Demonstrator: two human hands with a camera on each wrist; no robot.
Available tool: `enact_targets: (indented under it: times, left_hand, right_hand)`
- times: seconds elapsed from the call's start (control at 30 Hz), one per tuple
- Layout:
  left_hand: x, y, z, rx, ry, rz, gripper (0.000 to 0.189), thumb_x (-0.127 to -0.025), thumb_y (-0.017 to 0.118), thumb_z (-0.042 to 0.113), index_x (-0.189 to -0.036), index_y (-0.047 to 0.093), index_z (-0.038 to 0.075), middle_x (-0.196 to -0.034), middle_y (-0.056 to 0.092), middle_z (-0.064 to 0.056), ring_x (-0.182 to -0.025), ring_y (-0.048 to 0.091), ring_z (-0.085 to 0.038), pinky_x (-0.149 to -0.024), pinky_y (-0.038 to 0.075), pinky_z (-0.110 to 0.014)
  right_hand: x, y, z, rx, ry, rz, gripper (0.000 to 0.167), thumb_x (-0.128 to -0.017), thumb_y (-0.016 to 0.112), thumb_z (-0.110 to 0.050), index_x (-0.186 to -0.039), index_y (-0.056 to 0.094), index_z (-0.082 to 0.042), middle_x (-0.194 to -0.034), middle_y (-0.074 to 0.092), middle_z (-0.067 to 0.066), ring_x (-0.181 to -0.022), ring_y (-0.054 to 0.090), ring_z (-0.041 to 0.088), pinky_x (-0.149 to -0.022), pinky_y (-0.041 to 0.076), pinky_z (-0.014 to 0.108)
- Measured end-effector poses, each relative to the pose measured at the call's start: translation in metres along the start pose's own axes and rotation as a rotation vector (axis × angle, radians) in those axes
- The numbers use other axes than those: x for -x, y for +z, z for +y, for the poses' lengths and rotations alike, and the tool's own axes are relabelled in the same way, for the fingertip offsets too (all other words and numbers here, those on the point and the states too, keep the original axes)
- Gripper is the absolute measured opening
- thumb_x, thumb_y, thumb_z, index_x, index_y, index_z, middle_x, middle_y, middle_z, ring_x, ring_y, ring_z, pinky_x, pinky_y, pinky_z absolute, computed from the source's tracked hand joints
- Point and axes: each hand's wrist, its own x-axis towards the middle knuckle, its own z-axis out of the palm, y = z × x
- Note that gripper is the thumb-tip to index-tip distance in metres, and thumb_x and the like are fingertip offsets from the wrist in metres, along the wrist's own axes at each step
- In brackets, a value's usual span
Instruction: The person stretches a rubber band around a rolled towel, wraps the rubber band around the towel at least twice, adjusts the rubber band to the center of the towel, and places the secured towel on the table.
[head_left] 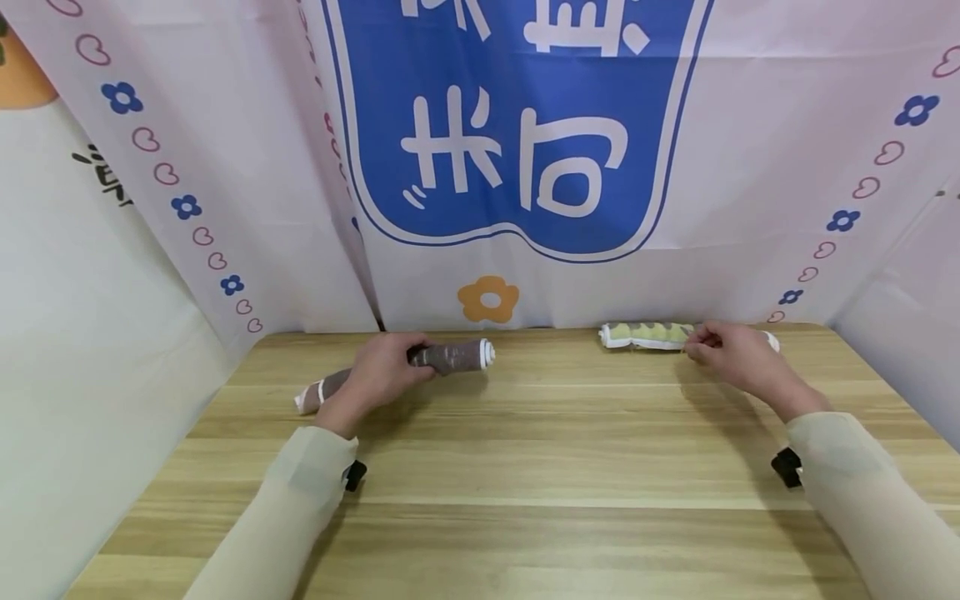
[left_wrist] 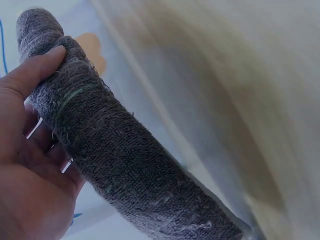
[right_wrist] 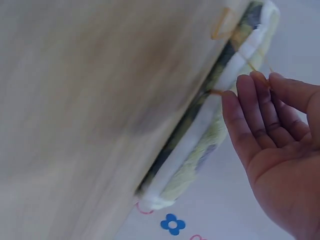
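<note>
My left hand (head_left: 384, 371) grips a dark grey-brown rolled towel (head_left: 459, 357) around its middle, at the left of the table. In the left wrist view the thumb lies across the terry roll (left_wrist: 125, 145), with the fingers behind it. A second rolled towel (head_left: 651, 335), yellow-green with grey patches and a white edge, lies along the table's back edge at the right. Over it is my right hand (head_left: 731, 357), thumb and fingertips together. The right wrist view has them pinching a thin orange rubber band (right_wrist: 248, 61), stretched out from the patterned roll (right_wrist: 200, 130).
The wood-grain table (head_left: 525, 467) stretches toward me between both arms. Behind its back edge hangs a white cloth (head_left: 420, 292) with a blue panel and flower prints. A black strap piece (head_left: 356, 475) sits at the left cuff, another (head_left: 786, 468) at the right.
</note>
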Motion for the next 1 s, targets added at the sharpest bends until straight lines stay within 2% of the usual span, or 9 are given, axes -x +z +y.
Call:
enact_targets:
  times: [0.17, 0.27, 0.4, 0.67, 0.9, 1.0]
  left_hand:
    - [-0.004, -0.002, 0.013, 0.023, 0.039, 0.028, 0.026, -0.087, 0.086, 0.015, -0.112, 0.080, 0.012, -0.105, 0.077, -0.007, -0.090, 0.069, -0.027, -0.083, 0.054, -0.049]
    - [-0.005, -0.002, 0.021, 0.043, 0.041, 0.033, 0.028, -0.086, 0.088, 0.016, -0.113, 0.080, 0.011, -0.105, 0.078, -0.007, -0.090, 0.069, -0.027, -0.083, 0.054, -0.048]
    - [-0.006, -0.001, 0.030, 0.091, 0.032, 0.027, 0.030, -0.087, 0.088, 0.018, -0.115, 0.080, 0.012, -0.108, 0.078, -0.007, -0.092, 0.069, -0.026, -0.084, 0.054, -0.046]
    - [-0.006, 0.003, 0.048, 0.154, 0.057, 0.051, 0.028, -0.088, 0.088, 0.020, -0.114, 0.080, 0.012, -0.107, 0.078, -0.005, -0.091, 0.068, -0.024, -0.083, 0.054, -0.045]
    - [-0.006, 0.006, 0.058, 0.172, 0.071, 0.064, 0.028, -0.088, 0.089, 0.019, -0.113, 0.080, 0.011, -0.106, 0.078, -0.005, -0.089, 0.068, -0.023, -0.081, 0.054, -0.043]
    - [-0.006, 0.008, 0.062, 0.180, 0.081, 0.061, 0.028, -0.088, 0.088, 0.019, -0.113, 0.080, 0.011, -0.105, 0.078, -0.005, -0.088, 0.067, -0.023, -0.080, 0.054, -0.042]
  right_hand:
    - [-0.002, -0.001, -0.019, -0.107, 0.034, 0.005, 0.024, -0.109, 0.063, -0.024, -0.109, 0.069, -0.001, -0.099, 0.074, 0.011, -0.091, 0.068, 0.028, -0.075, 0.055, 0.042]
    - [-0.004, 0.001, -0.029, -0.165, 0.040, 0.014, 0.026, -0.110, 0.062, -0.024, -0.111, 0.069, 0.001, -0.101, 0.075, 0.012, -0.095, 0.070, 0.030, -0.077, 0.056, 0.041]
    - [-0.004, 0.006, -0.040, -0.196, 0.048, 0.039, 0.026, -0.110, 0.063, -0.024, -0.111, 0.070, 0.000, -0.101, 0.076, 0.012, -0.096, 0.070, 0.029, -0.077, 0.055, 0.040]
    - [-0.004, 0.012, -0.062, -0.269, 0.039, 0.071, 0.029, -0.110, 0.063, -0.026, -0.113, 0.072, 0.001, -0.104, 0.076, 0.015, -0.098, 0.073, 0.034, -0.079, 0.058, 0.038]
    - [-0.004, 0.017, -0.079, -0.392, 0.028, 0.070, 0.030, -0.111, 0.061, -0.024, -0.117, 0.070, 0.003, -0.111, 0.074, 0.019, -0.106, 0.072, 0.038, -0.082, 0.060, 0.029]
    - [-0.005, 0.020, -0.086, -0.411, 0.020, 0.073, 0.029, -0.111, 0.061, -0.023, -0.117, 0.070, 0.004, -0.111, 0.074, 0.019, -0.104, 0.072, 0.038, -0.084, 0.061, 0.033]
